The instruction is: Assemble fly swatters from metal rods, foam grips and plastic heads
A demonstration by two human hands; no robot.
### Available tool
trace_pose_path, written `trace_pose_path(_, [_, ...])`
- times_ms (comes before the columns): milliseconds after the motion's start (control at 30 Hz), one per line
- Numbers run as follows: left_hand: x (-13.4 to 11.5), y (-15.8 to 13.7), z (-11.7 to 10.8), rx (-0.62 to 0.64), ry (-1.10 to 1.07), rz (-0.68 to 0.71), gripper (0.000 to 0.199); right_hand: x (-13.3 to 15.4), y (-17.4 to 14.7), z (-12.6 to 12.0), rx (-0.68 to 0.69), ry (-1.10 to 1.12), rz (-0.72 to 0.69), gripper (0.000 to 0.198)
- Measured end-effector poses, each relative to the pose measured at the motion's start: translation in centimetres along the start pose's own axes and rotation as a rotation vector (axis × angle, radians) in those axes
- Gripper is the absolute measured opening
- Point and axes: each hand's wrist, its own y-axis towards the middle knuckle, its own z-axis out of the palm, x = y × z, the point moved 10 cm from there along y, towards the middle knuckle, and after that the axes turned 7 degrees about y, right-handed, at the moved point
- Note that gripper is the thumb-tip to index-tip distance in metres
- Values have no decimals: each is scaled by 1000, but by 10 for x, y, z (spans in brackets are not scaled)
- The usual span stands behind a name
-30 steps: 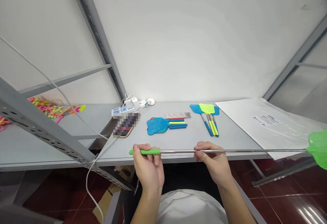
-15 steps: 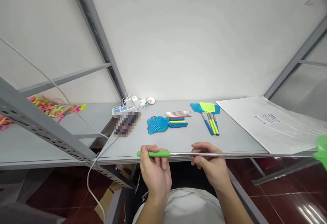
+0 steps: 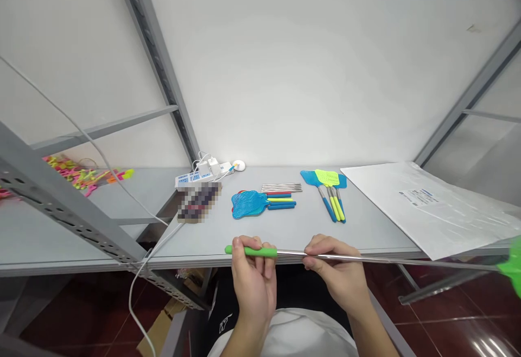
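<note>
A fly swatter with a long telescopic metal rod (image 3: 391, 260) is held out across my front, over the table's near edge. My left hand (image 3: 254, 286) is closed around its green handle. Farther right, my right hand (image 3: 340, 275) pinches the rod between thumb and fingers. The green swatter head (image 3: 512, 267) is partly cut off at the right edge of the view. On the table beyond my hands lie blue swatter heads (image 3: 249, 205), with coloured handles (image 3: 280, 204) beside them and several thin metal rods (image 3: 281, 187) behind. Assembled short swatters (image 3: 330, 199) lie to their right.
A white plastic package (image 3: 448, 205) with a label covers the table's right side. At the back left stand a power strip (image 3: 189, 178) with plugs and a pixelated item (image 3: 199, 202). A grey shelf post (image 3: 73, 194) and a white cable (image 3: 134, 292) are on the left.
My right hand's fingers have closed into a pinch on the rod. The swatter's right end has dropped, so it slopes down to the right. The view has shifted slightly.
</note>
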Motion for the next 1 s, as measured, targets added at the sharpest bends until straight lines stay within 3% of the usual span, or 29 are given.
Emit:
trace_pose_path(200, [-28, 17, -17, -96, 8, 94, 37, -18, 0, 1, 47, 89, 95, 17])
trace_pose_path(367, [-42, 32, -33, -174, -18, 123, 37, -20, 0, -38, -146, 204, 47, 11])
trace_pose_path(467, [-48, 37, -37, -180, -19, 136, 37, -18, 2, -48, -185, 198, 31, 9])
trace_pose_path(633, [-49, 31, -32, -180, -48, 176, 37, -14, 4, -36, -138, 148, 47, 7])
trace_pose_path(833, [-10, 15, -10, -50, -22, 35, 38, -34, -4, 5, -118, 104, 143, 9])
trace_pose_path(1000, [-27, 22, -17, -80, 8, 114, 38, -37, -4, 16, -59, 41, 175, 14])
